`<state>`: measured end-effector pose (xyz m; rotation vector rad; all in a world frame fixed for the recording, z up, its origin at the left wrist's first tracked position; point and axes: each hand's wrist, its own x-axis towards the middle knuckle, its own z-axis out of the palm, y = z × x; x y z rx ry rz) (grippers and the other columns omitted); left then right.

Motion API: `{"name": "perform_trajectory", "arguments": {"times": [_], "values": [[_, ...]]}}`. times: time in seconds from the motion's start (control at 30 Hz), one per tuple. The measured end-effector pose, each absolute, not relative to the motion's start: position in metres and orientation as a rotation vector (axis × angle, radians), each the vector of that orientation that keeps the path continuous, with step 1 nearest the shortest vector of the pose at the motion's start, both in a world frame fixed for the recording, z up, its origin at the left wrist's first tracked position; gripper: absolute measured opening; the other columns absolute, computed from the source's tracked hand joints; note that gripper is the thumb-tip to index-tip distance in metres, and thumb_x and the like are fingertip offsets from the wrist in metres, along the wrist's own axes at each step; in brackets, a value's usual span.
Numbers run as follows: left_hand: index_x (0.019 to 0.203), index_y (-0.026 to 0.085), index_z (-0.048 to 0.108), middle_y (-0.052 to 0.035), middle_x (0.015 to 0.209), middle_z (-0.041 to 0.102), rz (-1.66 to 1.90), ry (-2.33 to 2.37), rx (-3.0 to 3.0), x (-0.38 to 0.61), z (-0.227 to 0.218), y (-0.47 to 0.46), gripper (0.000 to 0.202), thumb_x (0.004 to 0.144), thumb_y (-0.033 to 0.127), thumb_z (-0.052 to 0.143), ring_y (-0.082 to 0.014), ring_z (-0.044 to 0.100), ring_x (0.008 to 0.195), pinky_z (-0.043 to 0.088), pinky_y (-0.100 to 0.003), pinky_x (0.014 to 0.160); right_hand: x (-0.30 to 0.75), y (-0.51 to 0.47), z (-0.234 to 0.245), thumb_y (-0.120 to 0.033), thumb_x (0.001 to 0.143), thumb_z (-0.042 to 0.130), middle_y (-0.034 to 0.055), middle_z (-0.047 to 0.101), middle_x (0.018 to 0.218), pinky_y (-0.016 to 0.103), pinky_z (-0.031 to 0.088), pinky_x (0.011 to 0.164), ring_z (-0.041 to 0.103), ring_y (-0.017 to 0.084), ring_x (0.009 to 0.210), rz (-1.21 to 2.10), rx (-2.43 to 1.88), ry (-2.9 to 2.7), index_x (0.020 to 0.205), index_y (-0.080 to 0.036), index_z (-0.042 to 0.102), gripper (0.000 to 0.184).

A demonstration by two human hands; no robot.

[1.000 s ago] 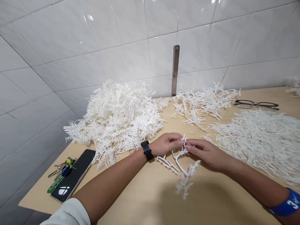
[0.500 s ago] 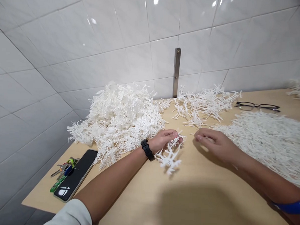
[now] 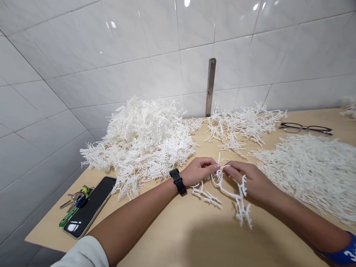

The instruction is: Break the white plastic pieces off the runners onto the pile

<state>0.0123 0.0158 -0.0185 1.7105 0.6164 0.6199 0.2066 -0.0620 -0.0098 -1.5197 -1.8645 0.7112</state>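
While pinched between the fingertips of the left hand and right hand, a branched white plastic sprig above the wooden tabletop, long axis slanting far-left to near-right, lower end nearer the right hand.

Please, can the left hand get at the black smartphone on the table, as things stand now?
Probably yes. The left hand pinches a white plastic branched piece and would need to let go, but the smartphone lies beside the left forearm, with nothing between them.
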Motion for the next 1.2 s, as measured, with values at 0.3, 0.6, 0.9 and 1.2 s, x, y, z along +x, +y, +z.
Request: {"name": "perform_trajectory", "arguments": {"times": [0.3,0.6,0.9,1.2], "values": [[0.067,0.015,0.054,0.0016,0.068,0.053,0.616,0.616,1.753,0.016,-0.023,0.008,0.043,0.081,0.054,0.066,-0.0102,0.045,0.066,0.036,-0.024,0.065,0.2,-0.061,-0.017,-0.049,0.087,0.059,0.0006,0.06,0.07,0.028,0.035,0.058,0.05,0.017,0.063,0.873,-1.521,-1.893,0.087,-0.019,0.067,0.032],[0.071,0.013,0.06,0.001,0.065,0.053,0.598,0.695,1.779,0.014,-0.018,0.012,0.041,0.085,0.052,0.058,-0.0105,0.042,0.063,0.032,-0.024,0.061,0.201,-0.062,-0.016,-0.032,0.089,0.05,-0.0008,0.058,0.065,0.028,0.037,0.059,0.05,0.016,0.062,0.702,-1.513,-1.906,0.075,-0.02,0.057,0.02],[0.077,0.013,0.065,0.0011,0.068,0.055,0.607,0.706,1.772,0.015,-0.021,0.014,0.036,0.082,0.049,0.065,-0.0104,0.045,0.064,0.034,-0.024,0.061,0.203,-0.061,-0.016,-0.038,0.09,0.05,0.0002,0.059,0.067,0.028,0.037,0.058,0.051,0.016,0.062,0.725,-1.49,-1.905,0.075,-0.02,0.058,0.024],[0.07,0.013,0.061,0.0009,0.064,0.057,0.618,0.69,1.699,0.019,-0.023,0.01,0.038,0.078,0.049,0.07,-0.0098,0.047,0.062,0.037,-0.023,0.061,0.198,-0.06,-0.025,-0.05,0.086,0.06,-0.0025,0.049,0.06,0.027,0.03,0.054,0.043,0.015,0.057,0.707,-1.607,-1.934,0.065,-0.022,0.045,0.038]]}}
